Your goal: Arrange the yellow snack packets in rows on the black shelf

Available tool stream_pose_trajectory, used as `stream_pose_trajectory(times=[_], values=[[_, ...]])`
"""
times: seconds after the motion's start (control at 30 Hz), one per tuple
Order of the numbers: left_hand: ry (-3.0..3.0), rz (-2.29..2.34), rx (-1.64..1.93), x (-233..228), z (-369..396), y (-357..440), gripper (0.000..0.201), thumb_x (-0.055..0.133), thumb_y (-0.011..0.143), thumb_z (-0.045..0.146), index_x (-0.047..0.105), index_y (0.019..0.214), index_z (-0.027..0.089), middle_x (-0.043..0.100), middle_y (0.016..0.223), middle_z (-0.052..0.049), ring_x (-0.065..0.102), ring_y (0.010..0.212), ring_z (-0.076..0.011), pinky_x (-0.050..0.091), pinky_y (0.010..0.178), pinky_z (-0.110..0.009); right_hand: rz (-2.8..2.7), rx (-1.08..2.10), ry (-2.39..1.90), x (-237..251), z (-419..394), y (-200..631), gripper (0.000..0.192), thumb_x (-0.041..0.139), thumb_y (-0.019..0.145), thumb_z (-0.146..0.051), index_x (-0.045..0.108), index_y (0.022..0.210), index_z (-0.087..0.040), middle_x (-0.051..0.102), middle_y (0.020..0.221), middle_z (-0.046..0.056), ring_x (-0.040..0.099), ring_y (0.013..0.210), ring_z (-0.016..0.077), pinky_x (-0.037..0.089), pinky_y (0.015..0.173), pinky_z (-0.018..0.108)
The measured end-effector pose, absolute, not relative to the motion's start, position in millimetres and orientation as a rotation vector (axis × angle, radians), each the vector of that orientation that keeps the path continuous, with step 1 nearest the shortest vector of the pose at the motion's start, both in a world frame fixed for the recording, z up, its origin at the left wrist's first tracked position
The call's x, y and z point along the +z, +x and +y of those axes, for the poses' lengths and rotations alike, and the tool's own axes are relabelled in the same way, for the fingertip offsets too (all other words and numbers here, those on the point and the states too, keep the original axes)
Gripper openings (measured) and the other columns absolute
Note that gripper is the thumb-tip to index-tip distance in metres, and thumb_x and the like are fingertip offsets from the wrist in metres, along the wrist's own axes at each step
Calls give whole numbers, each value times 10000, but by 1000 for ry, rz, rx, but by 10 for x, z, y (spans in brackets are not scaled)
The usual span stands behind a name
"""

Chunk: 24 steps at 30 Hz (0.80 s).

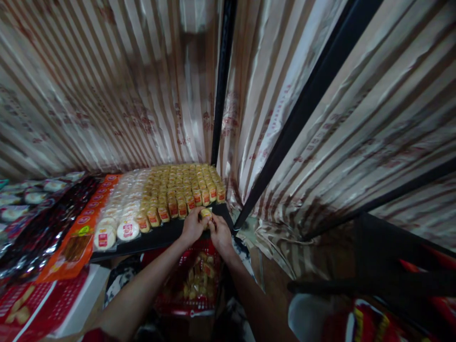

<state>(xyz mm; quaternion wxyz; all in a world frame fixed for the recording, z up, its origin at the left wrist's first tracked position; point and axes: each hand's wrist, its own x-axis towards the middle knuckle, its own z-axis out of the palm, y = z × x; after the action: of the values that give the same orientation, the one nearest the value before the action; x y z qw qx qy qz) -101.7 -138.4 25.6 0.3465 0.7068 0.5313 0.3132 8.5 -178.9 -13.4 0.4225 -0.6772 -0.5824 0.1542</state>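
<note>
Both of my hands meet at the front edge of a black shelf (167, 233). My left hand (192, 227) and my right hand (220, 233) together grip one small yellow wrapped pastry (205, 214) with a red label. Just beyond it, rows of the same yellow pastries (185, 187) fill the shelf in several lines. White round wrapped cakes (121, 213) lie in rows to their left. Below my hands a red basket (194, 304) holds more yellow pastries.
Orange packets (76, 242) and dark shiny packets (42, 232) lie left of the cakes. A striped plastic curtain (107, 85) hangs behind the shelf. Black rack posts (223, 80) stand at centre and right. A red-and-white box (39, 304) sits at lower left.
</note>
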Motion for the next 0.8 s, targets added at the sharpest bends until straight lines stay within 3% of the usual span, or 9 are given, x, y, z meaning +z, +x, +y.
stream_pose_trajectory(times=[0.17,0.33,0.8], values=[[1893,1424,865,205,-1120,-832,325,533,805,212,522,1126,165,614,1067,-66,594,880,-154,459,839,-308,-1333,191,-1685,-242,-1666,97,431,394,827,-209,513,1229,-112,539,1179,156,491,1112,236,427,956,419],[1991,1481,881,200,-911,-652,311,528,815,199,510,1123,155,604,1090,-89,565,1036,-194,432,908,-340,-1317,199,-1620,-366,-1605,109,375,376,810,-152,545,1144,-127,517,1160,154,491,1105,220,465,924,408],[2158,1543,693,241,-753,-415,337,467,863,225,488,1193,163,470,1212,-123,579,988,-201,470,858,-303,-1372,107,-1652,-504,-1343,205,481,360,764,-70,533,1212,-95,547,1170,160,488,1130,224,436,969,400]])
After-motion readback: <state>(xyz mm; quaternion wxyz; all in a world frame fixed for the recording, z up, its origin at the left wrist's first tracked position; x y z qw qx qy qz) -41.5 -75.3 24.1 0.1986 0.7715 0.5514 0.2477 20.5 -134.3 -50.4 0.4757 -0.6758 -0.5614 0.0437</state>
